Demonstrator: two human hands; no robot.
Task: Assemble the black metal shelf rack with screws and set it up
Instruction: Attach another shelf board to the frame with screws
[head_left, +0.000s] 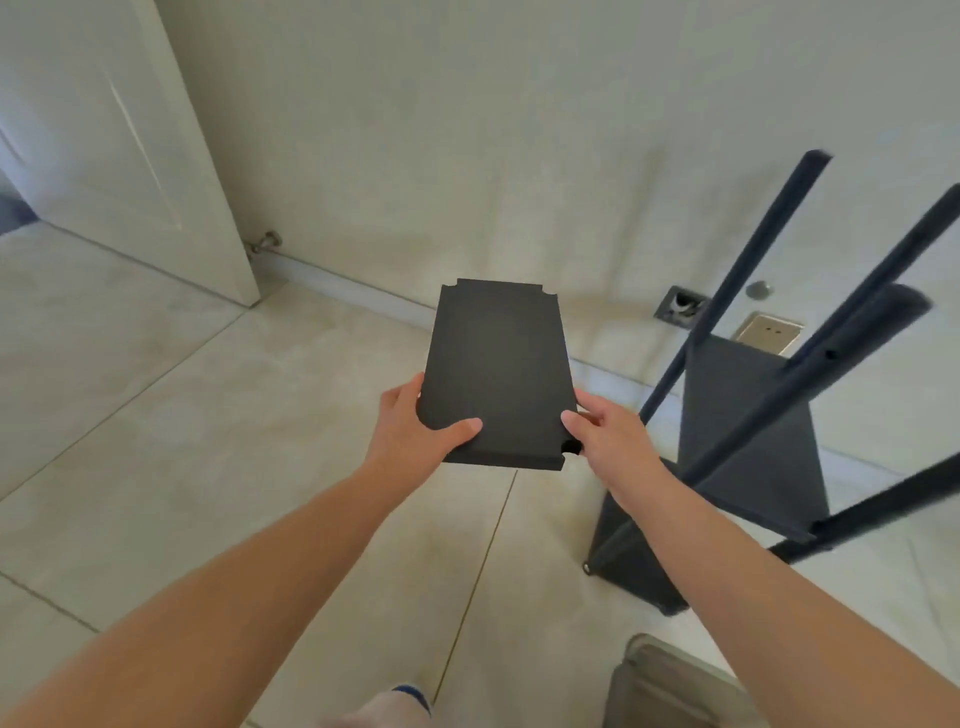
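A flat black metal shelf panel (498, 364) with notched corners is held level in front of me above the floor. My left hand (413, 426) grips its near left edge, thumb lying on top. My right hand (608, 428) grips the near right edge beside a corner notch. To the right stands the partly built black rack (748, 447), with shelves fixed between several upright posts (753, 260) that rise toward the wall.
Pale floor tiles (208, 441) spread below. A white door (119, 135) stands open at the left with a door stop (265, 241) by the wall. A wall socket (769, 332) and a square opening (680, 306) sit behind the rack. A grey object (670, 686) lies at bottom right.
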